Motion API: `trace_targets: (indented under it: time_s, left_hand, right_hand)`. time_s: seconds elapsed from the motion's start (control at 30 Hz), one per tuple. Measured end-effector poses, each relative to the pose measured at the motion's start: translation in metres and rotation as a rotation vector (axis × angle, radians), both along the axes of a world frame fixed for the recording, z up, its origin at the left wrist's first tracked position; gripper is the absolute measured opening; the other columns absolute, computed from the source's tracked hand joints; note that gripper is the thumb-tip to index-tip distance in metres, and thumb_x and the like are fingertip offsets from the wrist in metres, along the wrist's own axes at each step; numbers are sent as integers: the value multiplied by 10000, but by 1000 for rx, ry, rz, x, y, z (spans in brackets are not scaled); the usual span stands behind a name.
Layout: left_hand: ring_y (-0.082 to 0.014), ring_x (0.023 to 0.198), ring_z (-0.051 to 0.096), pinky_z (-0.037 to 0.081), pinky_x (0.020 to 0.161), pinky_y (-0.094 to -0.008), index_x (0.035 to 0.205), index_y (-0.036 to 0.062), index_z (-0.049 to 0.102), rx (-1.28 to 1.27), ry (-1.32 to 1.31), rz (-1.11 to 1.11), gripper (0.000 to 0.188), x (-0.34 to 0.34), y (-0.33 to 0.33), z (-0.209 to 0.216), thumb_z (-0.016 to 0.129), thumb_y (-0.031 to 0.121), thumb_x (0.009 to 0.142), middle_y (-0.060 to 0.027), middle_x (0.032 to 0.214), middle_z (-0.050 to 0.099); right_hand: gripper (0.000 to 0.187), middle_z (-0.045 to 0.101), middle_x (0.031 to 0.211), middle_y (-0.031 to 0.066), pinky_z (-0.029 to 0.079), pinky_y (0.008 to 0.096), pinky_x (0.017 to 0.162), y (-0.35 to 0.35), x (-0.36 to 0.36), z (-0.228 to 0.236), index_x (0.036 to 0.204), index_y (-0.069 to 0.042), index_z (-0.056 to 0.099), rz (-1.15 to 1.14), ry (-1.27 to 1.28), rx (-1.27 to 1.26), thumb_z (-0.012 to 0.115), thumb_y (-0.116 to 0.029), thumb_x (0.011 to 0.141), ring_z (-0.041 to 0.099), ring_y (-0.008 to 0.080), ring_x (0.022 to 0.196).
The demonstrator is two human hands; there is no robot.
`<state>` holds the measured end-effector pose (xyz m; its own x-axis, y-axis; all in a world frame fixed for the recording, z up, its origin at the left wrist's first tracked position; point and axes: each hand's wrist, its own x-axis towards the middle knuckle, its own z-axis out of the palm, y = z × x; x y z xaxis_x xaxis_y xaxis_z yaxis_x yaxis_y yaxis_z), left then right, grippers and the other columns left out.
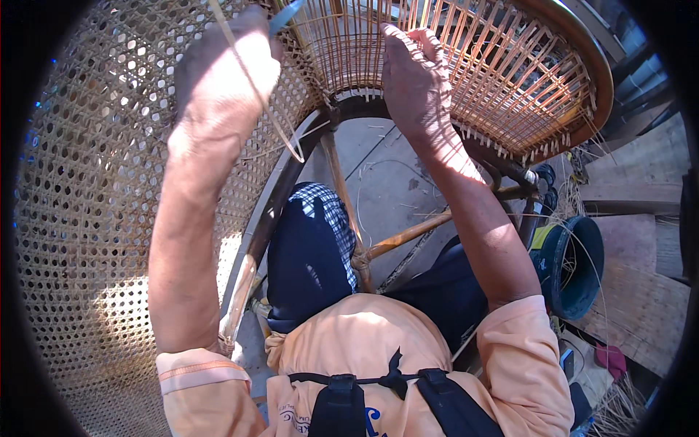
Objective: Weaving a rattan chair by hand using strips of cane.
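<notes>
My left hand (229,76) is raised at the upper left in front of the woven cane panel (109,182), its fingers curled closed. A light blue piece (286,16) juts out beside those fingers; its kind is unclear. Across the front of this hand runs a pale cane strip (256,91), which bends into a hook at its lower end. My right hand (419,80) is at the openwork rattan lattice (510,80), with fingers curled and drawn together. What lies between its fingertips is hidden. Lattice and panel meet at a corner between my hands.
Dark curved frame poles (266,226) and a rattan brace (408,237) surround my legs. A dark green bucket (579,269) with loose strands stands at the right. Beyond it lie wooden boards (641,320) and cane scraps (619,408). A curved rim (601,80) borders the lattice.
</notes>
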<state>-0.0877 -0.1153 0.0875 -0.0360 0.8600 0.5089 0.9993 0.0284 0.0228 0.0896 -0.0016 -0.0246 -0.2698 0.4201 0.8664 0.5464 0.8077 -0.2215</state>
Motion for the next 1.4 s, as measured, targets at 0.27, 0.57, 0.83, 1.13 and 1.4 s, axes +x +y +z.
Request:
trace_targets:
  time_s: [0.27,0.57,0.83,1.13,1.4]
  left_hand:
    - [-290,771,574,485,708,-353,874,5,589,-68,-550,-167,82,28,-65,-32,546,55,825,-136,828,590]
    - [-200,538,549,429,495,-355,819,-5,554,-263,-965,331,151,18,-158,-131,474,117,857,-123,629,547]
    - [-58,409,375,336,378,-190,825,29,437,533,-1302,196,70,30,-233,-86,489,24,872,-21,617,461]
    - [-256,710,658,502,635,-324,1126,12,559,82,-984,-85,271,65,-73,-11,544,107,873,-180,810,645]
    - [-276,704,630,493,608,-361,1045,-20,577,-55,-1319,87,260,57,-6,-22,515,180,891,-164,855,638]
  right_hand:
    - [214,601,878,118,481,306,699,-55,0,30,1038,5,569,494,325,-663,546,-122,867,594,213,763]
    - [349,622,799,125,500,326,669,-153,21,93,1179,17,454,1347,577,-1425,474,-223,927,622,209,680]
    - [149,583,667,152,476,414,570,-177,-83,23,787,-34,517,649,-288,-486,597,-140,719,600,323,655]
    - [203,579,806,67,463,332,795,-170,-57,-26,943,-13,572,1297,-240,-950,532,-192,854,568,206,831]
    - [461,619,998,34,490,237,639,-78,23,0,1163,-42,559,703,211,-1439,459,-423,923,580,108,893]
